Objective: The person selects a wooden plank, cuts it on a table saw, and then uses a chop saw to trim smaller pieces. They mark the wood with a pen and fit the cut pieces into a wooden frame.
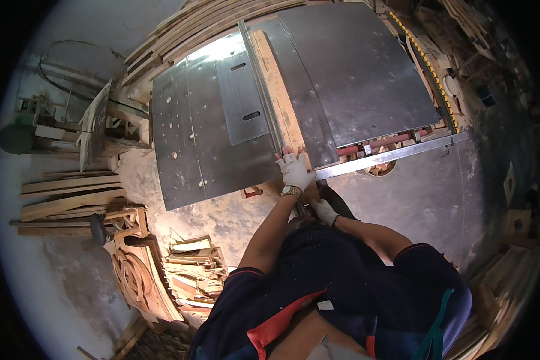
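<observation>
A long, narrow wooden board (276, 84) lies on the dark metal machine table (366, 66), alongside a straight metal fence (261, 81). My left hand (297, 171) rests flat on the near part of the board, its fingers stretched toward the fence. It wears a white glove with bare fingertips, and a watch (291, 191) circles the wrist. Lower down, close to my body, my right hand (326, 212) in a white glove is closed at the board's near end. Its fingers are partly hidden.
A metal rail (396, 155) juts right from the table's near edge. Offcuts (192, 270) and curved wooden pieces (135, 273) are heaped at lower left. Planks (72, 198) are stacked on the left, and more timber (192, 27) lies behind the table. A yellow-marked strip (426, 66) borders the right side.
</observation>
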### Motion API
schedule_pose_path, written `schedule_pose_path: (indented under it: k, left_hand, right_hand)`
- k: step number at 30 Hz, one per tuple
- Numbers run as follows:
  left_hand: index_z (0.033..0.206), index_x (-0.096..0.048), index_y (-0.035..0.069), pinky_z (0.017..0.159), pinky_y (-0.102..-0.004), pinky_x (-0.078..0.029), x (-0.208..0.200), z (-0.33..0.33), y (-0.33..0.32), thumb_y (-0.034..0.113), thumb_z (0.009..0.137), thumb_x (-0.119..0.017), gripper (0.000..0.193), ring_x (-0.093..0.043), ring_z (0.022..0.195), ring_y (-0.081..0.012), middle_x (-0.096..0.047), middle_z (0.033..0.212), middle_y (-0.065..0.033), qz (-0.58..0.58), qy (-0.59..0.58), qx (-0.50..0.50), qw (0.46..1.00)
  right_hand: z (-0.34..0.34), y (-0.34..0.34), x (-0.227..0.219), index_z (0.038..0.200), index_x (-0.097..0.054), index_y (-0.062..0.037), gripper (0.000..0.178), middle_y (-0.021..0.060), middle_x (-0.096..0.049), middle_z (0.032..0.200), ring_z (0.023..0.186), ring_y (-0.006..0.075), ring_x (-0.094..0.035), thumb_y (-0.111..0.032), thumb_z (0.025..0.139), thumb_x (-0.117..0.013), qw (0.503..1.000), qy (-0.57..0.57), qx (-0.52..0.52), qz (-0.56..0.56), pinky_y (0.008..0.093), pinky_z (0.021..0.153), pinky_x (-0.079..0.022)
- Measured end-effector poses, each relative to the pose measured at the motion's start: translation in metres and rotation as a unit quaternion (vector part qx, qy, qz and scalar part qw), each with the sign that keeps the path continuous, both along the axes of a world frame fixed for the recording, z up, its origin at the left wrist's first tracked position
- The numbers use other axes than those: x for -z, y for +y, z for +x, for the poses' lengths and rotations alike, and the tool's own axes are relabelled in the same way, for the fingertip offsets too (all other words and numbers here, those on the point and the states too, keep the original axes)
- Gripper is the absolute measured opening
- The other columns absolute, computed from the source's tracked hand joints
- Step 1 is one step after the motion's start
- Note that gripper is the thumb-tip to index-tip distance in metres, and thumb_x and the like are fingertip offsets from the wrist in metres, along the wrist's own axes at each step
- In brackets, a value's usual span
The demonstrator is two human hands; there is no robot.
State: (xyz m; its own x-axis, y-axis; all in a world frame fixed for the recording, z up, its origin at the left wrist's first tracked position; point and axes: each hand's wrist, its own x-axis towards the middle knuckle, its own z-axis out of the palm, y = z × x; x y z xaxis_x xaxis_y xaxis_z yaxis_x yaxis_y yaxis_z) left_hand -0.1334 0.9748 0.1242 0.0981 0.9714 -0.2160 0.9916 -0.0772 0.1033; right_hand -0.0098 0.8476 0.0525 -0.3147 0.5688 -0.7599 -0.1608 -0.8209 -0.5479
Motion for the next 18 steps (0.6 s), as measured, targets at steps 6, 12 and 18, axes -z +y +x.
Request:
schedule_pose_path:
  k: [6, 12, 18]
  left_hand:
    - [0.152, -0.045, 0.010, 0.122, -0.0622, -0.007, -0.012, -0.001, 0.016, 0.056, 0.076, -0.071, 0.092, -0.030, 0.148, -0.0423, -0.039, 0.154, -0.0306, -0.018, 0.006, 0.003, 1.000]
    - [0.153, -0.043, 0.009, 0.122, -0.0625, -0.007, -0.015, -0.005, 0.033, 0.058, 0.076, -0.071, 0.095, -0.029, 0.148, -0.0433, -0.039, 0.155, -0.0320, -0.044, -0.003, 0.002, 0.999]
    - [0.153, -0.044, 0.010, 0.121, -0.0623, -0.010, -0.014, -0.006, 0.047, 0.060, 0.076, -0.070, 0.095, -0.033, 0.146, -0.0409, -0.043, 0.152, -0.0292, -0.033, 0.005, 0.004, 0.999]
  right_hand:
    - [-0.005, 0.009, 0.008, 0.094, -0.069, 0.0017, 0.044, 0.0074, -0.064, 0.066, 0.053, 0.0168, -0.060, -0.041, 0.100, -0.059, 0.999, -0.026, 0.019, 0.031, 0.0302, 0.046, -0.046]
    - [-0.008, 0.027, 0.008, 0.091, -0.069, -0.0016, 0.033, 0.0059, -0.063, 0.065, 0.050, 0.0172, -0.059, -0.031, 0.097, -0.055, 0.999, -0.044, -0.011, 0.029, 0.0323, 0.045, -0.045]
    - [-0.013, 0.041, -0.002, 0.088, -0.068, -0.0029, 0.032, 0.0052, -0.061, 0.062, 0.047, 0.0181, -0.058, -0.031, 0.097, -0.055, 0.998, -0.043, -0.005, 0.043, 0.0330, 0.044, -0.046]
